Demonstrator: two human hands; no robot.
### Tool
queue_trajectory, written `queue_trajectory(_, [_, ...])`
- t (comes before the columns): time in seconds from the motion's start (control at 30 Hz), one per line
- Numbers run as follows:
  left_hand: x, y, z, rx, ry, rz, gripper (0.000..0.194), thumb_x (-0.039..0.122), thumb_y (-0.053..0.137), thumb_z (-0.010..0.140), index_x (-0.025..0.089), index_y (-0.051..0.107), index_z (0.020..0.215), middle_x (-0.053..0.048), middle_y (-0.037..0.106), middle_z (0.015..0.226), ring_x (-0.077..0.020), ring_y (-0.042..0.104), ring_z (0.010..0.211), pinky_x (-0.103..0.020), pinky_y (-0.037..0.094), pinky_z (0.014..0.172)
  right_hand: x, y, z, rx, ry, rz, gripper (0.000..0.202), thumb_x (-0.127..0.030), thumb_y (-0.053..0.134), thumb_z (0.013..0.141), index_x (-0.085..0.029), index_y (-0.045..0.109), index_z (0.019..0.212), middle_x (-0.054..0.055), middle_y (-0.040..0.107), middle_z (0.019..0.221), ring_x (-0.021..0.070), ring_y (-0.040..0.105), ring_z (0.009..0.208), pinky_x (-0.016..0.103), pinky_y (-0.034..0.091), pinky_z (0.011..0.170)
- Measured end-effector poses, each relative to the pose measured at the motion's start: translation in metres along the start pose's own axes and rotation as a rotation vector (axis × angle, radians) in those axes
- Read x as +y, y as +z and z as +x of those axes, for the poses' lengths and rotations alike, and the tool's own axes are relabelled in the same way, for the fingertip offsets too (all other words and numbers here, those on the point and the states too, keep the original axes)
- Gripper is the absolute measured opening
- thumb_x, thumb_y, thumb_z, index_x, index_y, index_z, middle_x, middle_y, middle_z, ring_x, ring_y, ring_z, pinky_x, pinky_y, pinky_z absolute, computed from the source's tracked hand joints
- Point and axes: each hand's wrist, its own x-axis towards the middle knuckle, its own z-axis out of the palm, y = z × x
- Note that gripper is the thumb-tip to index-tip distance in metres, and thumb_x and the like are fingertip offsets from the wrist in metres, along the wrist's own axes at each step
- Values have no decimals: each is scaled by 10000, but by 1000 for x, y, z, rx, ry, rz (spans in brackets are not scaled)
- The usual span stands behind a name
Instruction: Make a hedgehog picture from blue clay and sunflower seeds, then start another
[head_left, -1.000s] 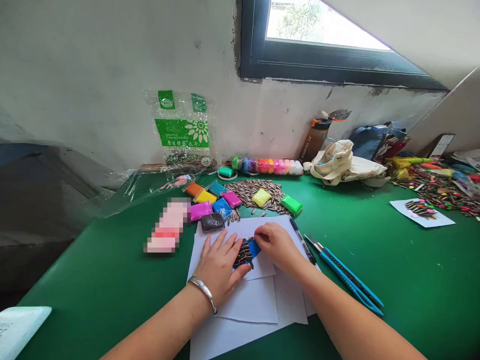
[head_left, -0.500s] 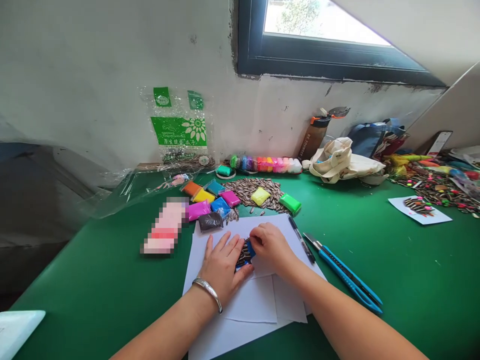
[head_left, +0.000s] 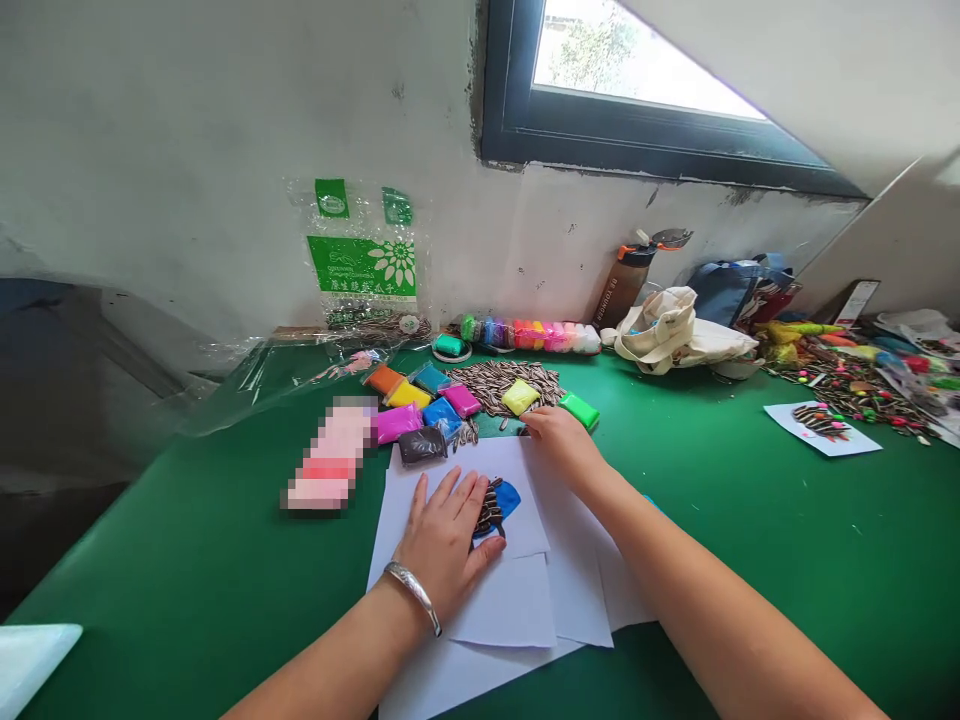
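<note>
My left hand lies flat with its fingers spread on a small white sheet, a silver bangle at its wrist. Beside its thumb and fingertips, partly covered by them, is a blue clay shape with rows of striped sunflower seeds on it. Reaching past the sheet's upper right, my right hand has its fingers pinched together at the near edge of a sunflower seed pile. Whether a seed sits between those fingertips is hidden.
Bagged clay in several colours, among them a black pack and a yellow pack, surrounds the pile. A seed-covered card lies at right. Behind stand a bottle, a cloth bag and a clear plastic bag.
My right hand has moved from the blue clay shape up and right to the seed pile, uncovering more of the blue. The pen and most of the knife are now hidden behind my right arm.
</note>
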Motion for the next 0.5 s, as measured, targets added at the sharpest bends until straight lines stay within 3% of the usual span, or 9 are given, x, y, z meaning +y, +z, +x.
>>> queue_trajectory(0.1, [-2, 0, -1, -11, 5, -11, 585, 480, 389, 894, 129, 368, 1361, -111, 434, 1386, -311, 310, 1311, -580, 223, 1052, 1, 9, 3, -11, -33, -11, 212, -93, 479, 792, -160, 642, 673, 60, 630, 763, 163, 521, 735, 237, 340, 664])
queue_trajectory(0.23, [-4, -3, 0, -32, 6, -31, 587, 486, 366, 904, 113, 371, 1357, -115, 433, 1385, -310, 310, 1311, -581, 228, 1053, 1, 12, -2, 31, 8, -18, 217, -115, 430, 845, -150, 623, 753, 80, 611, 798, 174, 512, 764, 250, 344, 679])
queue_trajectory(0.4, [-4, -4, 2, -26, 6, -40, 556, 451, 393, 904, 121, 380, 1352, -111, 455, 1370, -309, 331, 1299, -580, 243, 1049, -12, -10, -22, 74, 49, 39, 195, -161, 400, 894, -166, 595, 892, 57, 620, 822, 159, 536, 757, 239, 371, 680])
queue_trajectory(0.5, [-4, -3, 2, -20, 16, -30, 492, 391, 412, 909, 144, 410, 1334, -96, 476, 1356, -307, 349, 1289, -584, 254, 1041, -27, -20, -39, 20, -5, 290, 173, -179, 440, 890, -200, 612, 881, 27, 633, 820, 144, 555, 762, 227, 390, 684])
